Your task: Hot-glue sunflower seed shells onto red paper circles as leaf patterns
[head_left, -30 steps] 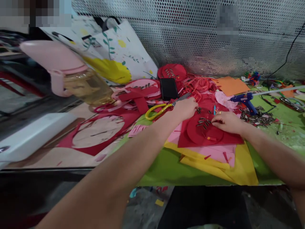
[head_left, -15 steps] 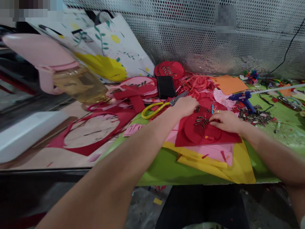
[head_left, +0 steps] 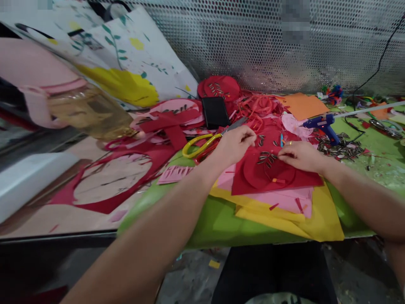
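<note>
A round red felt or paper piece [head_left: 253,171] lies on a red square sheet, with dark striped seeds [head_left: 267,159], seemingly sunflower seeds, arranged on it like a leafy sprig. My right hand [head_left: 299,155], a ring on one finger, has its thumb and fingertips pinched together at the sprig's right edge; whatever is between them is hidden. Left of the loose seeds [head_left: 261,140], my left hand [head_left: 236,142] hovers with its fingers curled together; what they hold, if anything, cannot be made out. Yellow-handled scissors [head_left: 200,145] lie beside my left wrist.
A blue glue gun [head_left: 325,125] stands at right near a seed pile [head_left: 341,147]. Behind lie a black phone [head_left: 215,112], red scraps [head_left: 261,105] and orange sheet [head_left: 302,105]. A pink-lidded bottle [head_left: 91,112] and floral bag [head_left: 126,59] stand left. Yellow sheets [head_left: 325,219] reach the table edge.
My left hand has drawn back a little to the left, uncovering more of the loose seeds. The right hand stays at the sprig. The view has shifted slightly.
</note>
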{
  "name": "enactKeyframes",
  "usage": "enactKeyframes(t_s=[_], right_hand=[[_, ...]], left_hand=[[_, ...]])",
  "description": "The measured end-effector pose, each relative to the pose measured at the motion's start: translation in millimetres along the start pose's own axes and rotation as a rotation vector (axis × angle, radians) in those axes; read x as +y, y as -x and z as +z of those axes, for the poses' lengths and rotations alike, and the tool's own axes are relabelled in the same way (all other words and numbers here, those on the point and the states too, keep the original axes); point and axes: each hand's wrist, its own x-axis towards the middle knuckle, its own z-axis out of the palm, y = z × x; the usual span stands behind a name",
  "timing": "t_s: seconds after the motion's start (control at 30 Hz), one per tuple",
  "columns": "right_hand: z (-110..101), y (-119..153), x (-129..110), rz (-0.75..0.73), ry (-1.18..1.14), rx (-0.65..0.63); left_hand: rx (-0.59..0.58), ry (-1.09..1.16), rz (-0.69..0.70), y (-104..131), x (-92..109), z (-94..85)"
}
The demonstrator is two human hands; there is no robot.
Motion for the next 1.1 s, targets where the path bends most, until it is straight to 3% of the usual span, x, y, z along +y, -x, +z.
enactKeyframes(t_s=[0.13, 0.27, 0.5, 0.77, 1.0, 1.1], right_hand=[[2, 2, 2, -0.007, -0.098, 0.213], [4, 3, 2, -0.024, -0.156, 0.3], [5, 2, -6, 0.0, -0.231, 0.307], [5, 0, -17, 0.028, -0.494, 0.308], [1, 0, -24, 0.279, -0.998, 0.217], [-2, 0, -32, 0.364, -1.227, 0.215]], left_hand=[[-0.057, 0.224, -0.055, 2, 0, 5.9], [-0.164, 0.342, -0.077, 1, 3, 6.9], [-0.247, 0.392, -0.015, 7, 6, 5.2], [-0.344, 0.57, 0.086, 11, 9, 20.5], [-0.313, 0.706, 0.016, 14, 16, 15.9], [-0.224, 0.791, -0.014, 13, 21, 15.3]])
